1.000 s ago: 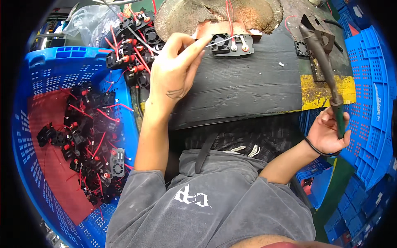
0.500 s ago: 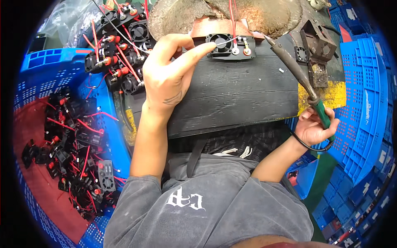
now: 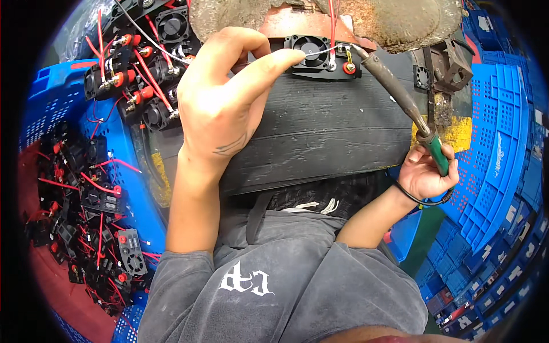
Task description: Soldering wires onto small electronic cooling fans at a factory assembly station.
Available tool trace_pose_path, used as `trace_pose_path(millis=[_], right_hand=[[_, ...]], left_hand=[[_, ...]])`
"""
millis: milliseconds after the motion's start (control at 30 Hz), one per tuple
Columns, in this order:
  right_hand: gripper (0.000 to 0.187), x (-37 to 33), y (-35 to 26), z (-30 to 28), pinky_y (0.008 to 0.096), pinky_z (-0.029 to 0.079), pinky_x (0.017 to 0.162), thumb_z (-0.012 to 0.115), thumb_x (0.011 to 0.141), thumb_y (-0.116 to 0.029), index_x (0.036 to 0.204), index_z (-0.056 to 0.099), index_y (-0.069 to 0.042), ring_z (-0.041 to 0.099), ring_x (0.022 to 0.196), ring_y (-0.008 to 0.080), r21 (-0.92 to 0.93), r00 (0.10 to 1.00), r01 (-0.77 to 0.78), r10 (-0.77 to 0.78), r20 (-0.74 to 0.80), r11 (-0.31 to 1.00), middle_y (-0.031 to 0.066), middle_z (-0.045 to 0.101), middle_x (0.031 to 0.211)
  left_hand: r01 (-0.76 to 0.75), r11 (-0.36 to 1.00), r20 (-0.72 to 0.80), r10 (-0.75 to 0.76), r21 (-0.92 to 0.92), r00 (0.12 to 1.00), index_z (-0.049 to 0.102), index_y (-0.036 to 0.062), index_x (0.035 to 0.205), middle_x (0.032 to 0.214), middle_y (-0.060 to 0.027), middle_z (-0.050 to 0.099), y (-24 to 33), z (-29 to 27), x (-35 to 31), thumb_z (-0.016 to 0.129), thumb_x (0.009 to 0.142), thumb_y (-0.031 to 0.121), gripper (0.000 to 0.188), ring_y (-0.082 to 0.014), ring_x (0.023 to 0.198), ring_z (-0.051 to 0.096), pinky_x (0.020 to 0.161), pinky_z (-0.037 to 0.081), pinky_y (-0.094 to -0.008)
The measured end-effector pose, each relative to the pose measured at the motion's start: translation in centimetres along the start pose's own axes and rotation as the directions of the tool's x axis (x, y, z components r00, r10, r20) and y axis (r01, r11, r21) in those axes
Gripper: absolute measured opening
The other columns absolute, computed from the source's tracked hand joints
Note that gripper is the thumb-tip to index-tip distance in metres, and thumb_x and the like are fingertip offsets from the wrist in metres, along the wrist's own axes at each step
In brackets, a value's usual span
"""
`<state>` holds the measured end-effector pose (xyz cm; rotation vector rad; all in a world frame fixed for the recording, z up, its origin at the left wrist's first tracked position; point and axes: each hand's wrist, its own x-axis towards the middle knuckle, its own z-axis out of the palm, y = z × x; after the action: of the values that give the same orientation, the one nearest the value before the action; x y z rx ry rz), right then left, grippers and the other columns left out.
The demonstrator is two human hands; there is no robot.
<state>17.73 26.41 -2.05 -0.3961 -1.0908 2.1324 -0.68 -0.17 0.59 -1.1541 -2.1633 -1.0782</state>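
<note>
Between thumb and forefinger, my left hand (image 3: pixel 220 106) pinches a thin solder wire (image 3: pixel 322 52), its end reaching the metal terminals of a black panel with a small fan (image 3: pixel 311 48). Red wires (image 3: pixel 331 26) rise from that panel, which stands at the far edge of the black work board (image 3: pixel 320 126). My right hand (image 3: pixel 426 177) is wrapped round the green handle of a soldering iron (image 3: pixel 394 86). The iron's tip is at the right-hand terminal, beside the wire's end; whether they touch is too small to tell.
Several fan panels with red wires (image 3: pixel 157 117) are piled at the far left. A blue crate (image 3: pixel 134 183) on the left holds more of them. A metal block (image 3: pixel 454 71) stands at the far right, near blue crates (image 3: pixel 492 154). Behind the panel lies a rough brown slab (image 3: pixel 394 20).
The soldering iron's tip has moved left onto the panel's terminal area. My left hand has fed the solder wire closer to the same terminal. The whole view has shifted slightly.
</note>
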Motion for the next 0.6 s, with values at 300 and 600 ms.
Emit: trace_pose_path(millis=[300, 600], right_hand=[[0.043, -0.1, -0.7, 0.3, 0.0301, 0.044, 0.044, 0.044, 0.088, -0.041, 0.093, 0.067, -0.005, 0.06, 0.058, 0.0278, -0.063, 0.999, -0.031, 0.029, -0.034, 0.998, 0.0221, 0.067, 0.088], [0.043, 0.7, -1.7, 1.0, 0.0299, 0.045, 0.045, 0.044, 0.088, -0.041, 0.094, 0.067, -0.005, 0.06, 0.058, 0.0286, -0.126, 0.999, -0.039, 0.038, -0.009, 0.991, 0.0199, 0.068, 0.085]], left_hand=[[-0.003, 1.0, 0.062, 0.001, 0.031, 0.998, 0.072, 0.0059, 0.094, 0.083, -0.0068, 0.053, -0.2, 0.2, -0.1, 0.066, 0.065, -0.011, 0.034, -0.0158, 0.068, 0.057, 0.061, 0.046, -0.0244], [0.015, 1.0, 0.053, -0.016, 0.016, 0.998, 0.072, 0.0058, 0.095, 0.083, -0.0072, 0.054, 1.3, 0.7, 0.9, 0.065, 0.066, -0.011, 0.035, -0.0163, 0.069, 0.058, 0.062, 0.047, -0.0255]])
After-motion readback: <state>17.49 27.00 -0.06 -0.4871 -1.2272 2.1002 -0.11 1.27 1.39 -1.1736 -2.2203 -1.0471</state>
